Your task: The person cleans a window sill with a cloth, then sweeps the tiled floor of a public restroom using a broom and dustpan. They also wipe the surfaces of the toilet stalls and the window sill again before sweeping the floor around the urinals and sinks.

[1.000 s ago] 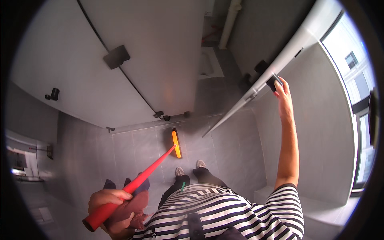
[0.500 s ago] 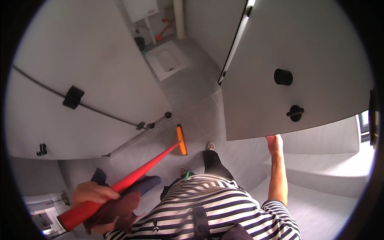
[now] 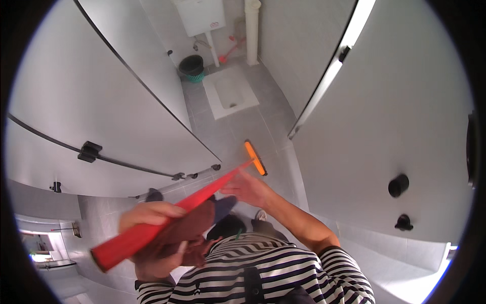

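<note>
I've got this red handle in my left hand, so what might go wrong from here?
Your left hand holds both the red handle and a maroon bundle, so one might slip. The orange brush head is low on the floor side, ahead of your visible shoe, and could catch a foot. The grey door stands open to your right, so your right arm might bump it.

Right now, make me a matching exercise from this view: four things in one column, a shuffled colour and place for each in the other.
Things:
1. Pole
2. Brush head
3. Squat toilet
4. Bucket

Colours and places:
A. White, set in the floor
B. Black, left of the toilet
C. Red, in the left hand
D. Orange, at the pole's far end

Pairs: 1-C, 2-D, 3-A, 4-B
</note>
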Tool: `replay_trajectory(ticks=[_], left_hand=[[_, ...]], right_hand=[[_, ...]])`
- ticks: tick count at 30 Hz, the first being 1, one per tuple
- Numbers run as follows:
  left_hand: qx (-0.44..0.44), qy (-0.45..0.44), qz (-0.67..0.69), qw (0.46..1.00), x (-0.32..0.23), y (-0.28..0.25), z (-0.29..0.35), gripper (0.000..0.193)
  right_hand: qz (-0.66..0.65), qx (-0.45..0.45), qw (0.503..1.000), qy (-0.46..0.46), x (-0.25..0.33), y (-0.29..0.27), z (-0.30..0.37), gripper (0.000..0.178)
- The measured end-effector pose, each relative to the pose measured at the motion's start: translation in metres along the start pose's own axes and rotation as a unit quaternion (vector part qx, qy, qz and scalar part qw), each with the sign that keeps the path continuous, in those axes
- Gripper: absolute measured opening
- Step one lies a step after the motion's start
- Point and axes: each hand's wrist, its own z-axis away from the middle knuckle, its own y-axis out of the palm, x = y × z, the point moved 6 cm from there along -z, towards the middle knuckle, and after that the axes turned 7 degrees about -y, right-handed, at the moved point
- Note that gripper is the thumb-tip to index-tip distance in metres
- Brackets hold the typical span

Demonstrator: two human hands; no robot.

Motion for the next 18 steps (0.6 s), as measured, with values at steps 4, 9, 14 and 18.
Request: replay_trajectory(ticks=[4, 9, 14, 18], left_hand=[[0.034, 0.027, -0.001, 0.999, 0.029, 0.021, -0.023, 0.053], [0.047, 0.198, -0.241, 0.949, 0.055, 0.041, -0.032, 0.060], [0.005, 0.172, -0.245, 0.954, 0.096, 0.040, -0.068, 0.061], [-0.020, 0.121, -0.395, 0.910, 0.122, 0.040, -0.056, 0.053]], right_hand=[[-0.107, -0.096, 0.988, -0.062, 0.046, 0.023, -0.062, 0.020], [0.028, -0.115, 0.988, -0.102, 0.120, -0.048, -0.099, 0.013], [0.093, -0.116, 0.984, 0.098, 0.264, -0.166, -0.078, 0.003], [0.346, -0.219, 0.912, -0.038, 0.300, -0.163, -0.076, 0.014]])
